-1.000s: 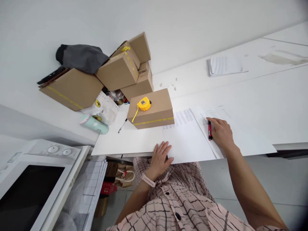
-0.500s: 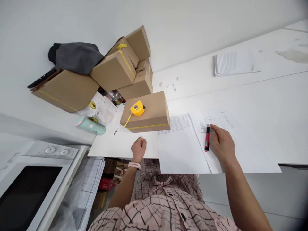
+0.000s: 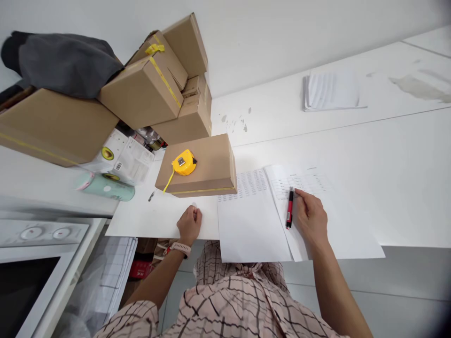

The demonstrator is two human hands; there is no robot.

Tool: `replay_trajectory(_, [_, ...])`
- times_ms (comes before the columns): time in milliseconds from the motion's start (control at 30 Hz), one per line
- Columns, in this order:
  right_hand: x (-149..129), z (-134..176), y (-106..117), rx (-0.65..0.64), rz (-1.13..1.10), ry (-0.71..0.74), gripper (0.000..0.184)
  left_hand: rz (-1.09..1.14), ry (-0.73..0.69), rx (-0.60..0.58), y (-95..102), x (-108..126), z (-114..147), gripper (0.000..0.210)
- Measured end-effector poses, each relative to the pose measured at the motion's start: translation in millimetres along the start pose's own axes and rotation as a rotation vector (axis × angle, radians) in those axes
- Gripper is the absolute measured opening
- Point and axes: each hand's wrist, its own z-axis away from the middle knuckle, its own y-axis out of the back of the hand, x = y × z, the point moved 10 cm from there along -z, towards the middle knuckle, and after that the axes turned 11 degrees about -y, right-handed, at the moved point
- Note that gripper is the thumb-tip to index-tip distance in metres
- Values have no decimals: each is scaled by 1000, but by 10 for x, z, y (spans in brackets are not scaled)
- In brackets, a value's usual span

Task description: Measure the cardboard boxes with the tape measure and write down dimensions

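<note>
Going by this view, the tape measure (image 3: 184, 163) could be lost first. It's been left on top of the cardboard box (image 3: 213, 162) with its yellow tip hanging past the near left edge, so if the box got bumped by the left hand (image 3: 189, 224), it could be tipped off. That hand is set down just in front of the box, grip curled into a loose fist; whether anything's tucked inside can't be told.

The paper sheets (image 3: 250, 230), to the right of the box and partly overlapped by it, are overhung past the front edge of the worktop (image 3: 401, 188), so they could be dragged down by a brushed sleeve. Farther right of the box, the red marker (image 3: 289, 211) might be rolled by a careless nudge from the right hand (image 3: 312, 218). The grip there is half-curled right beside it; a real hold can't be confirmed.

Compared with a second ago, the left hand was spread flat by the papers' left edge; now it's been balled up and shifted nearer the box. The tape measure's been left on the box throughout.
</note>
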Motion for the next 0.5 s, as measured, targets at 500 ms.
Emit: replay_trajectory(500, [-1315,822,246,-41,-5,510,29,143,-110,11,19,-24,-3,17])
